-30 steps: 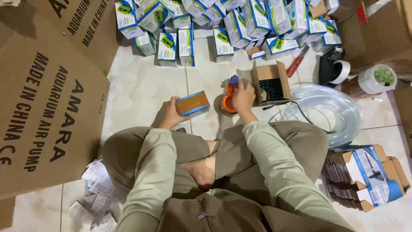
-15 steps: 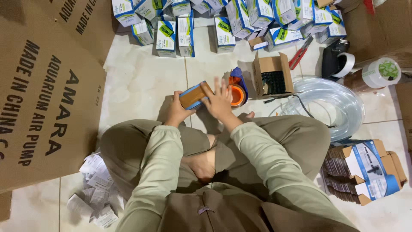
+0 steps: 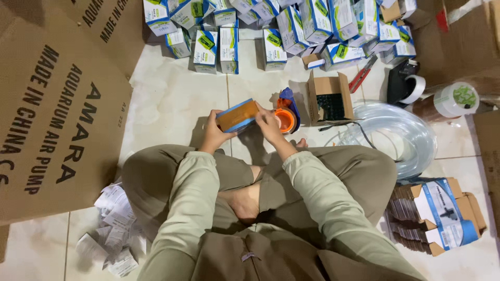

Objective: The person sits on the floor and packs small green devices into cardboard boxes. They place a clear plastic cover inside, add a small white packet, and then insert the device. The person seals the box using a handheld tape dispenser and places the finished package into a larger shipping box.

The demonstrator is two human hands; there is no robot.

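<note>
I sit cross-legged on a tiled floor. A small brown and blue cardboard box is held above the floor between both hands. My left hand grips its left end, and my right hand grips its right end with the fingers over the top. Just right of my right hand an orange and blue tape dispenser rests on the floor. An open brown box with a dark item inside stands beyond the dispenser.
Several blue and white product boxes are stacked at the back. A big printed carton stands at left. A coil of clear tubing, tape rolls, flat-packed boxes and crumpled paper lie around me.
My right hand left the tape dispenser and came onto the small box. Both hands lifted the box slightly and now hold it at its ends.
</note>
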